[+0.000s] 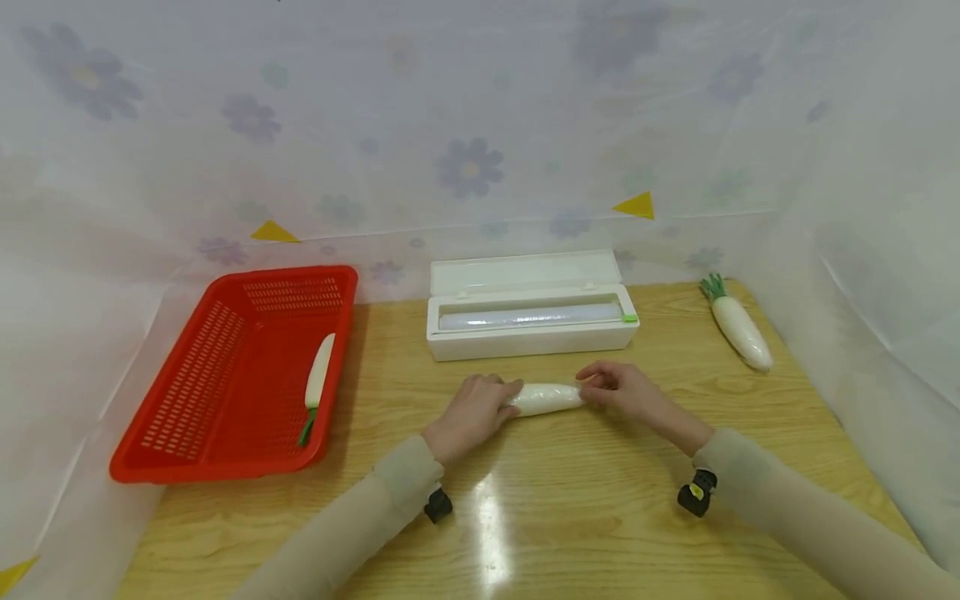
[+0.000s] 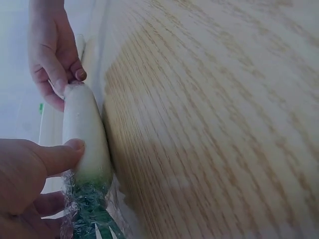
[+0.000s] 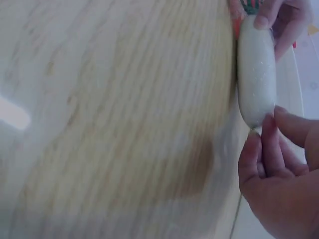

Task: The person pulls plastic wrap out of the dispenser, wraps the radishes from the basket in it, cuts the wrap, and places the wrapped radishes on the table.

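Observation:
A white radish (image 1: 551,398) covered in clear plastic wrap lies crosswise in front of me on the table. My left hand (image 1: 472,410) grips it by the leafy end, thumb on top and fingers on the far side. Crinkled film bunches around its green leaves (image 2: 92,211) in the left wrist view. At the opposite end, my right hand (image 1: 628,393) pinches the narrow tip between thumb and fingertips. The right wrist view has the radish's smooth body (image 3: 256,74) stretching between both hands.
Behind the hands stands a white wrap dispenser (image 1: 532,342), lid raised, with a film roll (image 1: 528,317) inside. On the left is a red basket (image 1: 225,467) holding another radish (image 1: 319,371). A third, shiny radish (image 1: 741,332) lies at the far right, near the curtain.

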{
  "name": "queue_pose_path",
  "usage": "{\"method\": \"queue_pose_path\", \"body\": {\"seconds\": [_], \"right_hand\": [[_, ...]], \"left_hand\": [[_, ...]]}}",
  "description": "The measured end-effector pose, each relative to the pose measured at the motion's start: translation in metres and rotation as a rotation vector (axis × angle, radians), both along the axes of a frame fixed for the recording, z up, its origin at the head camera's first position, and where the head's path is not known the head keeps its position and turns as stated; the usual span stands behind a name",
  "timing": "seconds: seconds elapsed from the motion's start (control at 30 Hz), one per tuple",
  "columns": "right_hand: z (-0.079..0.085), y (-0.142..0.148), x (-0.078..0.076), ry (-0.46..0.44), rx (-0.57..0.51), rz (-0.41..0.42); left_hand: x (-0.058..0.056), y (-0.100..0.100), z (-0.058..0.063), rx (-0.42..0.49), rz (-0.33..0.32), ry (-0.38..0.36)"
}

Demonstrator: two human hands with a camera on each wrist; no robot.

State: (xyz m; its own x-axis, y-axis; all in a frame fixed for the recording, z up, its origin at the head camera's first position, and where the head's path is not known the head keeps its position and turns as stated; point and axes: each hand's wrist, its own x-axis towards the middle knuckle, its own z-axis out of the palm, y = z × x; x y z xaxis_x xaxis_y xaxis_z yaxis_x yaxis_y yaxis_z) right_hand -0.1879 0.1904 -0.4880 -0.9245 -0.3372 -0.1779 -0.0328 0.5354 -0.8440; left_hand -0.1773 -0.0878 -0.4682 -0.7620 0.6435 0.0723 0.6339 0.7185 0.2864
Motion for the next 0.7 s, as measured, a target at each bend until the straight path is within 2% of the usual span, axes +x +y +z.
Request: {"method": "queue_pose_path", "body": {"seconds": [0.1,0.17,0.27,0.37,0.4,0.47,0.6,0.7], "right_hand": [[-0.0038,-0.0043,0.0005,0.021,0.045,-0.049],[-0.0058,-0.0066,0.0011,0.066,0.073,-0.062],[-0.0056,-0.0081,0.0036,0.208,0.125,-0.021],[-0.0036,-0.0085,0.0064,0.363,0.177,0.048],[-0.0028,-0.0085,0.0070,0.391,0.189,0.064],[-0.0018,-0.0083,0.0075,0.398,0.202,0.078],[-0.0011,-0.0071,0.0056,0.281,0.196,0.084],[-0.0024,-0.0049,0.0031,0.209,0.168,0.097]], "left_hand": [[-0.0010,0.0001,-0.0009,-0.002,-0.005,0.001],[-0.0018,-0.0006,-0.0010,0.002,-0.007,0.000],[-0.0028,-0.0008,-0.0002,0.011,0.004,-0.017],[-0.0036,-0.0012,0.0003,0.007,0.040,-0.055],[-0.0038,-0.0013,0.0004,0.002,0.057,-0.070],[-0.0045,-0.0019,-0.0011,-0.008,0.090,-0.099],[-0.0063,-0.0043,-0.0054,0.003,0.133,-0.143],[-0.0070,-0.0074,-0.0089,0.055,0.148,-0.173]]}}
